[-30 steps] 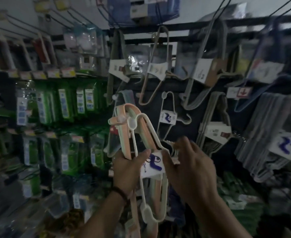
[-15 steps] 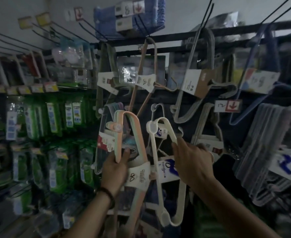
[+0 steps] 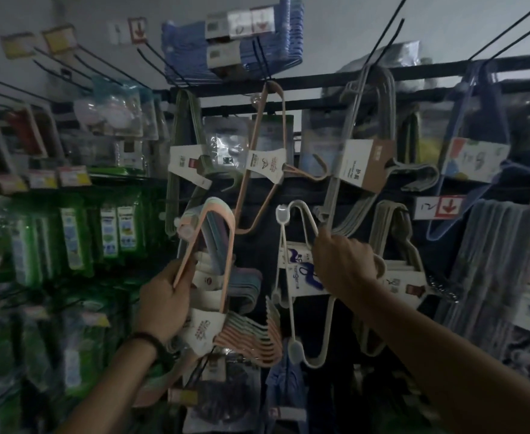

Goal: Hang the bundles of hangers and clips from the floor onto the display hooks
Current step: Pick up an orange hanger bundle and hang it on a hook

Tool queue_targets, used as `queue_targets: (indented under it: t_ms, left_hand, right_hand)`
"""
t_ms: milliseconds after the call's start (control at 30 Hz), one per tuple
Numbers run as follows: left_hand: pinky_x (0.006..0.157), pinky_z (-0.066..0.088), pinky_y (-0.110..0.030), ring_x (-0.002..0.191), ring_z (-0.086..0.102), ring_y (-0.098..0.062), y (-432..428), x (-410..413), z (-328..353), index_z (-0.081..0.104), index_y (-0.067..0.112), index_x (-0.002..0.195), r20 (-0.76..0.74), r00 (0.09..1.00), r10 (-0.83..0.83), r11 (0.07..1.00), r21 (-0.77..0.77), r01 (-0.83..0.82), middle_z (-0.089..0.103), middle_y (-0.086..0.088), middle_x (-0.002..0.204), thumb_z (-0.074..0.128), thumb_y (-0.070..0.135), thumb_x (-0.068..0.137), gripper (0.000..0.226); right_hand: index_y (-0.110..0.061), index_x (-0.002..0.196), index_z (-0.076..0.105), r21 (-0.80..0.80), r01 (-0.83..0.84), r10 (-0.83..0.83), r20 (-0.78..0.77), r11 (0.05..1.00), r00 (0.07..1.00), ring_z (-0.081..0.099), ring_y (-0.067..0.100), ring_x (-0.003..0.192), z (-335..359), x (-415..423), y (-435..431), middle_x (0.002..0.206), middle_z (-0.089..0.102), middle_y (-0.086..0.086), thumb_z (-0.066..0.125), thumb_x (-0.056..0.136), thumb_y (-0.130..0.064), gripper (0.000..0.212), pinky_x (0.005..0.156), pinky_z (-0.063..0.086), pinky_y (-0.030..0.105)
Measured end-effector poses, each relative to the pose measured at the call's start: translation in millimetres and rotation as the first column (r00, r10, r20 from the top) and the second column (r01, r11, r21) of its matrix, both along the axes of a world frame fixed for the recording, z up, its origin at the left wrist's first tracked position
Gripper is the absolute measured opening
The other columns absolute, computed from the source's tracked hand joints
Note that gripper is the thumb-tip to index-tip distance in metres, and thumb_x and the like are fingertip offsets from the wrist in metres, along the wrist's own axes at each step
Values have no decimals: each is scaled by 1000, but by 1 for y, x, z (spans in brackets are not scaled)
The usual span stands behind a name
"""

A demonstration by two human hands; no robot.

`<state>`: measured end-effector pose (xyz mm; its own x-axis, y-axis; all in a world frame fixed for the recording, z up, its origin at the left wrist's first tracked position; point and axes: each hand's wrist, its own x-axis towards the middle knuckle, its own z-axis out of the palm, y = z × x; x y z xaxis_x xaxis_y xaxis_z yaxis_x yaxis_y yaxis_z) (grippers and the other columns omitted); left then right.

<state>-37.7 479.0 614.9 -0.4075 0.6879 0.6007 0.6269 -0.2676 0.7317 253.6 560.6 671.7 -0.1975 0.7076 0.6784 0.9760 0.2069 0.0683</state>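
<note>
Left hand (image 3: 163, 299): grip closed round one arm of the peach bundle (image 3: 223, 233). The bundle's long axis ran near upright, with the loop end above and right of the hand. Right hand (image 3: 345, 264): grip closed on the upper wire of the white bundle (image 3: 299, 272), also upright, with the loop above and left of the hand, below the black rail (image 3: 313, 77). Judged: the white bundle lay nearer hanging. Whether a peg already carried either loop could not be told

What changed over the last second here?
The right hand pulled the white hanger bundle rightward, off the pastel hanger bundle, and both rose toward the display rail. The left hand keeps its grip on the pastel bundle; hung stock stays put.
</note>
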Motion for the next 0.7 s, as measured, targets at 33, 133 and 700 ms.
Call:
queue_targets:
  t_ms: [33, 133, 700]
  left_hand:
    - [54, 48, -33, 64, 63, -15, 3, -6, 1, 72, 33, 122, -10, 1000, -3, 1000, -14, 3, 70, 1, 77, 46, 47, 107, 33]
    - [51, 54, -35, 55, 66, -19, 12, -19, 4, 75, 31, 110, -23, 998, -53, 997, -50, 51, 74, -1, 79, 45, 54, 104, 38]
    - [71, 60, -48, 72, 74, -27, 61, -15, 24, 74, 11, 87, 190, 962, -197, 975, -64, 212, 77, -8, 75, 41, 65, 101, 65]
  right_hand:
    - [-19, 104, 48, -3, 15, -15, 6, 1000, 1000, 72, 27, 76, -2, -3, 7, 90, 72, 3, 49, 104, -25, 6, 58, 40, 36]
    - [-16, 107, 50, 4, 32, -32, 19, 999, 999, 72, 28, 80, -4, -13, 29, 94, 71, 6, 48, 105, -24, 9, 60, 40, 35]
    - [-7, 103, 67, -555, 76, -24, 100, 828, 995, 61, 23, 79, 54, -52, 70, 103, 68, 13, 46, 108, -16, 23, 78, 54, 39]
